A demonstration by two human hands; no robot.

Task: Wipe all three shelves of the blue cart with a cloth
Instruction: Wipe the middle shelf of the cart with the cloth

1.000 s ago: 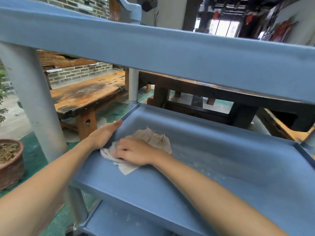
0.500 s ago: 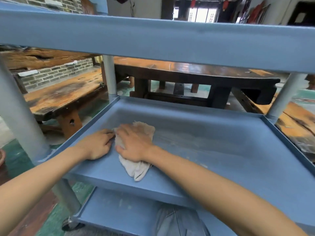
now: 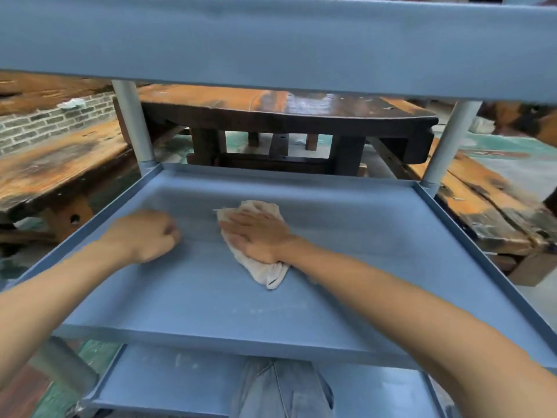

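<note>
On the middle shelf (image 3: 361, 236) at frame centre, the right hand (image 3: 259, 236) lies on the cloth (image 3: 265, 273), the left hand (image 3: 144, 236) to its left, apart.

Left grip (image 3: 144, 236) is curled into a fist; right grip (image 3: 259, 236) lies flat and outstretched, palm down.

A chunky dark wooden table (image 3: 286, 116) is sitting straight ahead, its top catching a bit of soft light. A worn, orange-stained wooden seat (image 3: 54, 164) is running along the left, with a grey brick wall (image 3: 45, 122) standing behind it. Another cracked, weathered slab (image 3: 488, 206) is lying off to the right. Patchy green floor (image 3: 512, 152) is showing around the legs, looking pretty scuffed and faded.
</note>
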